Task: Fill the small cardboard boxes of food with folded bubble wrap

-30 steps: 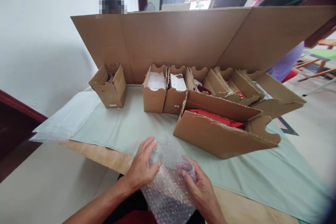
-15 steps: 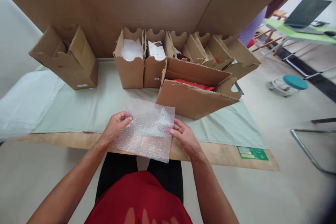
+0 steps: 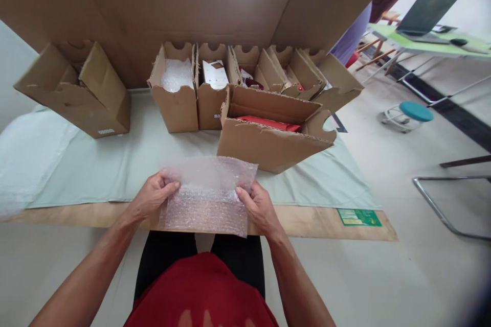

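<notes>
A clear bubble wrap sheet (image 3: pixel 209 204) spans the space between my hands, over the table's front edge. My left hand (image 3: pixel 155 194) pinches its left side, thumb on top. On the right side my right hand (image 3: pixel 257 204) grips it the same way, with the fingers partly hidden behind the plastic. Just beyond the sheet stands a wide cardboard box (image 3: pixel 274 145) with a red item (image 3: pixel 268 123) inside. Whether the sheet is a single layer or a pouch, I cannot tell.
Behind stand open cardboard boxes, one with bubble wrap (image 3: pixel 177 75), another with white cards (image 3: pixel 215 74). A separate box (image 3: pixel 94 107) is at the left, near a pile of white translucent sheeting (image 3: pixel 30 158). A teal stool (image 3: pixel 416 111) stands on the floor at right.
Both hands now grip the bubble wrap's sides; my right hand has closed further onto it. The sheet has turned straighter to me, and the view has shifted slightly.
</notes>
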`<act>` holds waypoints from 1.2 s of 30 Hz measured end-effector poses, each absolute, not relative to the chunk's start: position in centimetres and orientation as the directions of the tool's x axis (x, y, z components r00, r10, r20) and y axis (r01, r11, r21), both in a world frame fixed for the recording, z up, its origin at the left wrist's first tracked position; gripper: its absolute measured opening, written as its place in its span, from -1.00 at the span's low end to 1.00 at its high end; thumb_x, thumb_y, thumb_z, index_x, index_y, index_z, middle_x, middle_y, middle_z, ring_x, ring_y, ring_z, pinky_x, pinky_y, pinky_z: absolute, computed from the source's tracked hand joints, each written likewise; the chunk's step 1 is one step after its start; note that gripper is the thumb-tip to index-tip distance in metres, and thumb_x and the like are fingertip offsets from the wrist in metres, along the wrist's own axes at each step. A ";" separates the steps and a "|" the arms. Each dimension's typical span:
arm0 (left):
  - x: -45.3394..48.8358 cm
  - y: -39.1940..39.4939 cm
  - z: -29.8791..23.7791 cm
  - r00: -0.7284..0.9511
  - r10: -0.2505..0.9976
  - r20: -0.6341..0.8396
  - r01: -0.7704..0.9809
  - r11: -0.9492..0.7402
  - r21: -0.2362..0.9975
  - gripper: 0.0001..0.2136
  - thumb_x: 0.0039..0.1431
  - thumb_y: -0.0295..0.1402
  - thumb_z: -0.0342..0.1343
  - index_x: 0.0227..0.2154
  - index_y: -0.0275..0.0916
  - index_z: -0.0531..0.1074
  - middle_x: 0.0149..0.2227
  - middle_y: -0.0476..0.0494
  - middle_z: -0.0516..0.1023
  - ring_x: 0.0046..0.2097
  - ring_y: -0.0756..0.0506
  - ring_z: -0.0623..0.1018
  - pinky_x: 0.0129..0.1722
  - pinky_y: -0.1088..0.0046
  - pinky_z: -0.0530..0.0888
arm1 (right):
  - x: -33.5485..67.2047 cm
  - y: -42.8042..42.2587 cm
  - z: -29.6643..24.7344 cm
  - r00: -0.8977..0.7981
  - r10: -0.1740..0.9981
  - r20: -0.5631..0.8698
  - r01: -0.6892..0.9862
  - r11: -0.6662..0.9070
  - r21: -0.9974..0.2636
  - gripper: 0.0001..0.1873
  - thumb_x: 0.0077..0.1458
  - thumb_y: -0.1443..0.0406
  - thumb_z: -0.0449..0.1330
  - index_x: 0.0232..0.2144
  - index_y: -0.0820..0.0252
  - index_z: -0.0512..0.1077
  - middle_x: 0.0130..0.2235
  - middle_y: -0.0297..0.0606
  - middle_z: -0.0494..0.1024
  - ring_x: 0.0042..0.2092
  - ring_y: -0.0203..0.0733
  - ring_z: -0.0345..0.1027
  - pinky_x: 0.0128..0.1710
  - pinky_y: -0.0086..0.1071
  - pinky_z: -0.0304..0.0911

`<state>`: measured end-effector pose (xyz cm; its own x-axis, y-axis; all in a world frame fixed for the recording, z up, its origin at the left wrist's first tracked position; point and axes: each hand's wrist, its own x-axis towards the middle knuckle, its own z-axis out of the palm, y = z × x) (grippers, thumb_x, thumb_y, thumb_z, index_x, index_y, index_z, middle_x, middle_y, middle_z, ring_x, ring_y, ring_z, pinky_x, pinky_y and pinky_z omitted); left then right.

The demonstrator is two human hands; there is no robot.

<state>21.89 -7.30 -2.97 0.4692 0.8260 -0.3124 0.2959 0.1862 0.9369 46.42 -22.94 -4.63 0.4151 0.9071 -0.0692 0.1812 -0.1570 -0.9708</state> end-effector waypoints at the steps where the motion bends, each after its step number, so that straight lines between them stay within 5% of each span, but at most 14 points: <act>1: 21.9 -7.3 -3.0 0.485 0.816 -0.314 0.281 0.195 0.940 -0.62 -0.09 -0.07 0.34 -0.28 -0.21 0.49 -0.42 -0.01 0.54 -0.42 -0.04 0.49 -0.42 0.45 0.43 | 46.6 -23.0 -4.6 0.406 0.910 -0.084 0.116 -0.143 -0.983 -0.73 0.19 0.08 0.22 -0.19 0.13 0.49 -0.31 -0.29 0.56 -0.30 -0.16 0.41 -0.29 -0.35 0.30; 5: 21.8 -7.1 -3.2 0.506 0.815 -0.283 0.244 0.179 0.953 -0.69 -0.07 -0.13 0.35 -0.29 -0.20 0.56 -0.38 -0.04 0.57 -0.36 -0.05 0.50 -0.35 0.45 0.44 | 47.3 -23.1 -4.7 0.384 0.914 -0.129 -0.025 -0.130 -0.991 -0.70 0.12 0.10 0.27 -0.14 0.10 0.57 -0.27 -0.29 0.59 -0.28 -0.17 0.41 -0.27 -0.34 0.31; 13: 21.0 -6.1 -2.9 0.617 0.722 -0.313 0.298 0.153 0.942 -0.87 -0.03 -0.27 0.24 -0.55 -0.21 0.57 -0.20 -0.15 0.62 -0.28 -0.10 0.53 -0.34 0.42 0.41 | 48.5 -23.6 -5.0 0.302 0.930 -0.209 -0.045 -0.205 -0.978 -0.73 -0.10 0.35 0.08 -0.48 0.10 0.60 -0.29 -0.30 0.62 -0.24 -0.18 0.40 -0.20 -0.34 0.27; 18: 20.2 -5.0 -2.5 0.659 0.692 -0.296 0.335 0.082 0.939 -0.76 -0.14 -0.31 0.15 -0.42 -0.15 0.69 -0.09 -0.19 0.67 -0.02 -0.27 0.58 -0.08 0.25 0.48 | 49.1 -23.9 -4.8 0.265 0.918 -0.296 -0.144 -0.266 -0.953 -0.73 -0.01 0.28 0.19 -0.30 0.14 0.66 -0.30 -0.26 0.62 -0.32 -0.20 0.37 -0.27 -0.33 0.27; 22: 20.2 -5.7 -2.1 0.665 0.705 -0.247 0.274 0.077 0.959 -0.71 -0.02 -0.16 0.17 -0.35 -0.18 0.71 -0.10 -0.28 0.68 0.00 -0.31 0.58 -0.04 0.18 0.50 | 48.6 -23.7 -4.4 0.301 0.915 -0.269 -0.092 -0.253 -0.963 -0.71 0.09 0.09 0.27 -0.28 0.17 0.63 -0.34 -0.27 0.58 -0.36 -0.23 0.33 -0.30 -0.33 0.26; 29: 21.5 -5.8 -0.4 0.580 0.815 -0.004 0.402 -0.282 0.871 -0.81 0.09 -0.29 0.09 -0.45 -0.17 0.60 -0.21 -0.14 0.61 -0.13 -0.14 0.56 -0.13 0.34 0.48 | 45.2 -24.1 -2.5 0.411 0.906 -0.100 0.056 -0.135 -0.989 -0.86 0.05 0.17 0.32 -0.37 0.09 0.50 -0.39 -0.34 0.46 -0.39 -0.25 0.26 -0.40 -0.37 0.23; 32: 22.9 -3.4 0.1 0.616 0.765 0.187 0.439 -0.531 0.725 -0.78 0.13 -0.38 0.02 -0.42 -0.16 0.60 -0.18 -0.14 0.60 -0.10 -0.14 0.56 -0.03 0.28 0.47 | 43.2 -24.7 -2.5 0.325 0.932 -0.162 -0.039 -0.158 -0.987 -0.82 0.10 0.15 0.29 -0.29 0.09 0.55 -0.33 -0.31 0.50 -0.40 -0.26 0.32 -0.39 -0.35 0.34; 36: 24.1 -2.7 -0.6 0.676 0.631 0.381 0.455 -0.764 0.457 -0.73 0.14 -0.46 0.03 -0.21 -0.19 0.61 0.10 -0.24 0.54 0.17 -0.28 0.48 0.20 0.01 0.36 | 40.6 -25.3 -3.9 0.294 0.903 -0.313 -0.190 -0.265 -0.945 -0.66 0.11 0.15 0.28 -0.07 0.11 0.55 -0.38 -0.35 0.49 -0.41 -0.27 0.38 -0.32 -0.34 0.42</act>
